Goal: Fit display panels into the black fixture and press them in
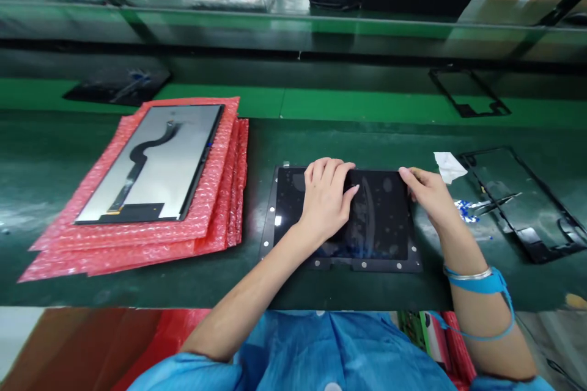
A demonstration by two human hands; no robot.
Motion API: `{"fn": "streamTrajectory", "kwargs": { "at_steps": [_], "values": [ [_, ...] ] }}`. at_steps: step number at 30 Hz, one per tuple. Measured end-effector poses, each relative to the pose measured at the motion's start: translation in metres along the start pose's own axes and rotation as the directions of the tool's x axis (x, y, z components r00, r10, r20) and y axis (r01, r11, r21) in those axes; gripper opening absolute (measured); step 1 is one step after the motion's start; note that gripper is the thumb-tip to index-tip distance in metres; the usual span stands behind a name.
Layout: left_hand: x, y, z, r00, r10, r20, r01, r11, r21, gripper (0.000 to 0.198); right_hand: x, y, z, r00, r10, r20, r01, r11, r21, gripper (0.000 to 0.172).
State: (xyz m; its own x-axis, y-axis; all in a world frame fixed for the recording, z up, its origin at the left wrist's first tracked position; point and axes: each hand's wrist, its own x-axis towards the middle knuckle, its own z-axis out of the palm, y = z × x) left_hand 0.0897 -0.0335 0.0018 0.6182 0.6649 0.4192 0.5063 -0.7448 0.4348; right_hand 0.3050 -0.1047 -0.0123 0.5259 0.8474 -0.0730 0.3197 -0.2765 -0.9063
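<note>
In front of me a black screen panel [385,214] lies flat within a larger black plate [337,264] that has several round silver dots along its border. My left hand [323,195] rests on the panel, its fingers reaching the far edge and its thumb spread apart. At the panel's far right corner, my right hand [431,192] pinches the edge between thumb and fingers; part of that grip is hidden. Smudges and light reflections show on the dark glass. A blue strap circles my right wrist.
At left, another screen [160,162] with a ribbon cable lies on stacked pink bubble-wrap bags [202,235]. To the right are a thin black frame [545,250], tweezers [498,201] and a white scrap [449,167]. A second frame [481,111] lies farther back, below a glass shelf [284,18].
</note>
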Motion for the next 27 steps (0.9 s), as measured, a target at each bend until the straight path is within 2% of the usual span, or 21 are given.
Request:
{"fn": "streamTrajectory", "kwargs": {
  "at_steps": [2, 3, 5, 6, 7, 8, 9, 11, 12, 13, 16, 18, 19, 22, 25, 27],
  "values": [
    [-0.004, -0.006, -0.014, 0.996, 0.035, -0.078, -0.039, 0.997, -0.062, 0.028, -0.004, -0.002, 0.007, 0.999, -0.012, 0.031, 0.009, 0.994, 0.105, 0.064],
    [-0.006, -0.011, -0.022, 0.991, 0.014, -0.133, -0.026, 0.996, -0.083, 0.027, -0.006, -0.003, 0.01, 0.999, -0.016, 0.032, 0.011, 0.988, 0.151, 0.064],
    [-0.012, -0.024, -0.036, 0.95, -0.14, -0.279, 0.099, 0.983, -0.157, 0.026, -0.008, -0.005, 0.015, 1.0, -0.018, 0.017, 0.014, 0.974, 0.224, 0.063],
    [-0.015, -0.032, -0.041, 0.906, -0.27, -0.326, 0.194, 0.949, -0.248, 0.025, -0.008, -0.007, 0.016, 1.0, -0.018, 0.005, 0.016, 0.968, 0.252, 0.063],
    [-0.017, -0.038, -0.045, 0.85, -0.42, -0.32, 0.289, 0.877, -0.382, 0.026, -0.007, -0.008, 0.018, 1.0, -0.017, -0.005, 0.017, 0.961, 0.274, 0.065],
    [-0.019, -0.043, -0.048, 0.789, -0.562, -0.248, 0.369, 0.756, -0.54, 0.029, -0.006, -0.01, 0.018, 1.0, -0.015, -0.012, 0.018, 0.956, 0.292, 0.066],
    [-0.019, -0.047, -0.049, 0.733, -0.668, -0.13, 0.422, 0.596, -0.683, 0.033, -0.006, -0.013, 0.019, 1.0, -0.014, -0.014, 0.018, 0.952, 0.305, 0.067],
    [-0.019, -0.05, -0.049, 0.654, -0.752, 0.082, 0.442, 0.292, -0.848, 0.041, -0.006, -0.018, 0.017, 1.0, -0.014, -0.001, 0.013, 0.947, 0.319, 0.065],
    [-0.018, -0.05, -0.05, 0.629, -0.768, 0.119, 0.416, 0.203, -0.887, 0.042, -0.007, -0.02, 0.015, 1.0, -0.015, 0.014, 0.01, 0.947, 0.322, 0.062],
    [-0.018, -0.049, -0.05, 0.609, -0.785, 0.113, 0.376, 0.161, -0.912, 0.042, -0.01, -0.022, 0.013, 0.999, -0.016, 0.031, 0.006, 0.947, 0.322, 0.059],
    [-0.017, -0.049, -0.054, 0.52, -0.854, 0.022, 0.267, 0.138, -0.954, 0.038, -0.023, -0.026, 0.005, 0.988, -0.005, 0.156, -0.046, 0.946, 0.32, 0.052],
    [-0.018, -0.053, -0.057, 0.457, -0.889, 0.031, 0.232, 0.085, -0.969, 0.038, -0.03, -0.029, 0.001, 0.966, 0.019, 0.256, -0.108, 0.934, 0.34, 0.048],
    [-0.019, -0.055, -0.058, 0.441, -0.896, 0.059, 0.225, 0.047, -0.973, 0.039, -0.03, -0.031, 0.0, 0.958, 0.029, 0.285, -0.132, 0.926, 0.353, 0.047],
    [-0.021, -0.059, -0.06, 0.44, -0.892, 0.106, 0.195, -0.02, -0.981, 0.041, -0.012, -0.044, 0.003, 0.966, 0.037, 0.255, -0.139, 0.909, 0.393, 0.048],
    [-0.023, -0.056, -0.062, 0.528, -0.843, 0.103, 0.159, -0.022, -0.987, 0.049, 0.033, -0.064, 0.017, 0.979, 0.057, 0.193, -0.138, 0.892, 0.432, 0.046],
    [-0.025, -0.054, -0.062, 0.588, -0.805, 0.075, 0.166, 0.029, -0.986, 0.055, 0.07, -0.077, 0.034, 0.985, 0.099, 0.142, -0.153, 0.881, 0.448, 0.038]
  ]
}}
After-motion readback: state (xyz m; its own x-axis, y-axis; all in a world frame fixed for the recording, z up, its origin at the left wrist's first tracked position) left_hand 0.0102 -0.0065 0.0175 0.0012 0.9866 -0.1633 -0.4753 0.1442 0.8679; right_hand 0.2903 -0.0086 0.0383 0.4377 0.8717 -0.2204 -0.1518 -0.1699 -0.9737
